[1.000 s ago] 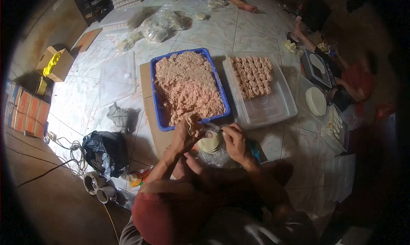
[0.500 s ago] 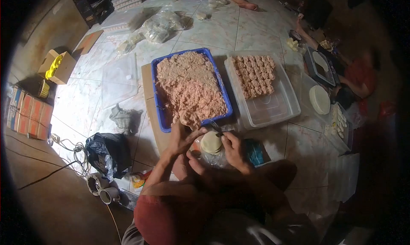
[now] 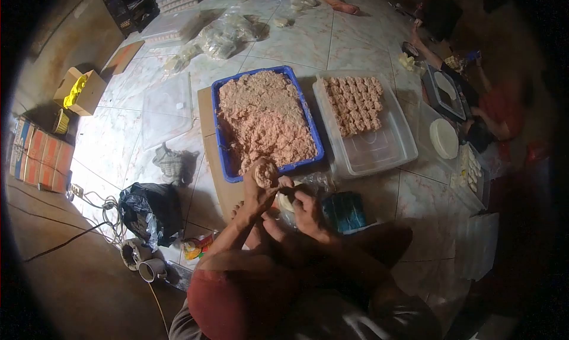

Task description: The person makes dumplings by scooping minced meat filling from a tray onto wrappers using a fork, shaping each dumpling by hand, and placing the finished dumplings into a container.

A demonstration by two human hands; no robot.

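Note:
Closed around a filled dumpling [image 3: 265, 175], my left hand [image 3: 253, 195] is at the near edge of a blue tub [image 3: 317, 141] heaped with pink minced filling [image 3: 267, 117]. My right hand [image 3: 308, 214] is closed on a small spreading tool, mostly hidden by the fingers, with its end close to the dumpling. Beneath both hands, a stack of round pale wrappers [image 3: 285, 202] is partly covered. A clear plastic container [image 3: 385, 153] to the right holds rows of finished dumplings [image 3: 354, 106].
A teal packet [image 3: 344, 212] lies right of my right hand. To the left are a black plastic bag [image 3: 151, 212], a grey cloth [image 3: 170, 162] and a mug [image 3: 152, 271]. At right, another person in red [image 3: 501, 112] sits near a tray [image 3: 444, 91] and wrappers [image 3: 443, 139].
My left hand has turned, bringing the dumpling upright over the tub's near edge. My right hand has moved left and slightly down, bringing the tool toward the dumpling and covering more wrappers.

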